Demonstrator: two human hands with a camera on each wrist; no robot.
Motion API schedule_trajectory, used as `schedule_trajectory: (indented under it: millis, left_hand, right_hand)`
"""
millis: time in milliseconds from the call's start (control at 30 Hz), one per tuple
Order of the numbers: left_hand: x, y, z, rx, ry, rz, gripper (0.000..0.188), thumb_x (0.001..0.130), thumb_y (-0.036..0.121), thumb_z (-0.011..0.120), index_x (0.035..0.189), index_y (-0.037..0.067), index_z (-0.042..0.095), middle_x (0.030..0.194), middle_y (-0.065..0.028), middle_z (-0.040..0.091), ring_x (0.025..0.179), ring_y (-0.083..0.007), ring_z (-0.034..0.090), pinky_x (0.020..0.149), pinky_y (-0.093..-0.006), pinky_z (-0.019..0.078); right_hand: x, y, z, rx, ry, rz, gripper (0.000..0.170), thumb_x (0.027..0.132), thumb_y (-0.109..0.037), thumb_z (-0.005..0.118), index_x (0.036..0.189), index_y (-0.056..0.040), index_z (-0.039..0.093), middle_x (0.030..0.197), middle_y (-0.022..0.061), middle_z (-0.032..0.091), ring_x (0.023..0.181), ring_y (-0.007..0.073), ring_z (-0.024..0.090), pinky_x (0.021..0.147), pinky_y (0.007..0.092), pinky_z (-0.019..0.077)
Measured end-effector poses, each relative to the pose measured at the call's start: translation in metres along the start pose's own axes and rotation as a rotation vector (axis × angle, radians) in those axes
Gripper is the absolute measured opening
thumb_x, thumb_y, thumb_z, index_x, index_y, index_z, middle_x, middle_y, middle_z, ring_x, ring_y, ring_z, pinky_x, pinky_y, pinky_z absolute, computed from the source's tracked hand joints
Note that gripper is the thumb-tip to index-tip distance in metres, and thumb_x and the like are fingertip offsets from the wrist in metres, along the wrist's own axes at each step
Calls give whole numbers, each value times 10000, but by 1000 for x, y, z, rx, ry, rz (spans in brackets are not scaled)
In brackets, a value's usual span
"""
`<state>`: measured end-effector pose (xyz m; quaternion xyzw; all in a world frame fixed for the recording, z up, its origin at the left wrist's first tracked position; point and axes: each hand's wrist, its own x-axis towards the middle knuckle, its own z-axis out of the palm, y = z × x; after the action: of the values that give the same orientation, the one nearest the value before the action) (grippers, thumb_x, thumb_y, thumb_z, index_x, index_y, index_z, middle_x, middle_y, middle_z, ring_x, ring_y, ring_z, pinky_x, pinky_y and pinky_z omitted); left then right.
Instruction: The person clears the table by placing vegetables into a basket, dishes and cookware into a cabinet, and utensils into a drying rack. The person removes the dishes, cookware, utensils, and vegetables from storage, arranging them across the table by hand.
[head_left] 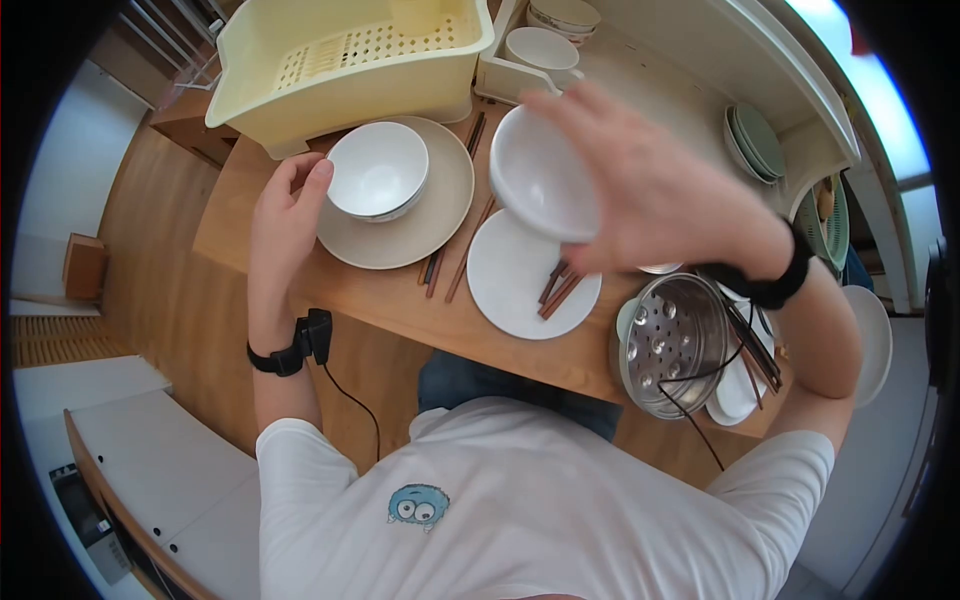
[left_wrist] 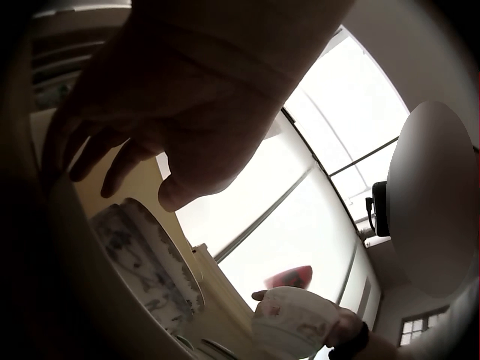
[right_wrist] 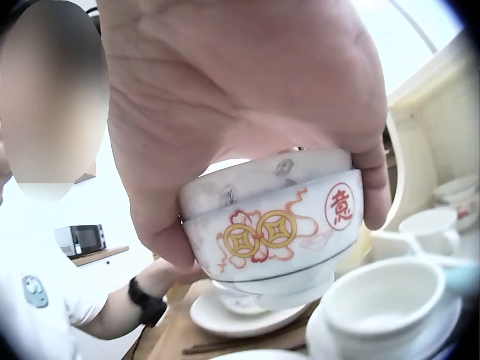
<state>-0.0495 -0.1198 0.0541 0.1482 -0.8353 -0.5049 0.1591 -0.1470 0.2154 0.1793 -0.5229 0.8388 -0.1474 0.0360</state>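
Observation:
My right hand grips a pair of nested white bowls by the rim, thumb on one side and fingers on the other. The outer bowl bears a red and yellow coin pattern and a red round character. In the head view these bowls hang over a white plate with short brown chopsticks on it. My left hand is beside another white bowl, its loosely bent fingers right at the rim. That bowl, with a blue-patterned side, sits on a wide beige plate.
Long chopsticks lie between the two plates. At the back stands a cream drainer basket. A perforated steel pot is at the right front. Cups and bowls fill a rear caddy, and green-rimmed dishes are stacked farther right.

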Motion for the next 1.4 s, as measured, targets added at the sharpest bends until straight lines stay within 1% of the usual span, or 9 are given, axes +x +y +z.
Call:
schedule_trajectory:
  millis: [200, 467, 833, 933, 1033, 1133, 1167, 1200, 1400]
  left_hand:
    - [-3, -4, 1, 41, 13, 2, 429, 1021, 321, 588, 1247, -43, 608, 1167, -110, 668, 1095, -173, 597, 978, -301, 447]
    - [-2, -3, 1, 94, 19, 16, 432, 998, 320, 622, 1238, -40, 608, 1178, -138, 673, 1112, -211, 619, 979, -327, 476]
    - [-44, 53, 17, 223, 198, 290, 340, 977, 244, 632, 1198, -15, 626, 1228, -135, 661, 1132, -228, 614, 989, -349, 467]
    - [-85, 95, 39, 21, 120, 432, 254, 923, 144, 670, 1135, 5, 648, 1245, -131, 659, 1106, -236, 624, 965, -356, 477]
    - [-107, 120, 61, 127, -316, 635, 230, 841, 49, 712, 1061, 11, 656, 1230, -150, 653, 1056, -278, 644, 929, -361, 491]
    - [-117, 128, 86, 95, -578, 696, 233, 808, 44, 739, 1025, 11, 661, 1243, -173, 620, 1151, -322, 600, 954, -389, 486]
    - [-119, 131, 101, 94, -581, 699, 233, 808, 44, 739, 1025, 11, 661, 1243, -173, 620, 1151, -322, 600, 954, -389, 486]
    - [-122, 135, 122, 114, -684, 856, 246, 801, 69, 755, 1022, 15, 660, 1266, -172, 598, 1176, -337, 579, 956, -413, 487]
    - [-131, 131, 178, 180, -815, 1144, 344, 747, 191, 804, 1010, 21, 660, 1311, -182, 546, 1226, -380, 535, 985, -458, 479]
  right_hand:
    - [-8, -17, 54, 13, -197, -64, 879, 604, -177, 809, 1344, 57, 397, 1147, 221, 496, 1109, 394, 540, 940, 416, 486]
    - [-9, -1, 78, -54, -114, -99, 842, 599, -197, 832, 1267, 100, 414, 1139, 253, 497, 1083, 401, 542, 923, 406, 491]
    - [11, -14, -3, 43, -113, -110, 830, 633, -334, 853, 1204, 130, 470, 1135, 271, 587, 1087, 392, 611, 926, 422, 513]
    - [-6, -36, -44, 62, -159, 16, 858, 648, -371, 848, 1237, 132, 478, 1180, 285, 597, 1092, 390, 629, 926, 432, 520]
    - [-57, -51, -119, 131, -312, -41, 804, 719, -365, 766, 1241, 151, 439, 1194, 339, 553, 1112, 411, 593, 973, 402, 483]
    - [-89, -56, -103, -57, -93, 147, 760, 750, -354, 745, 1220, 159, 440, 1188, 330, 567, 1080, 407, 614, 923, 402, 505]
    - [-110, -39, -91, -97, 101, -23, 716, 751, -365, 747, 1220, 109, 488, 1180, 299, 600, 1071, 406, 625, 895, 416, 511]
    - [-114, -18, -71, -112, 112, 127, 892, 608, -290, 861, 1339, 20, 453, 1224, 228, 577, 1133, 390, 599, 937, 446, 501]
    - [-202, -11, -15, -98, -19, 336, 995, 558, -272, 905, 1388, -18, 419, 1301, 213, 513, 1202, 410, 523, 1009, 451, 448]
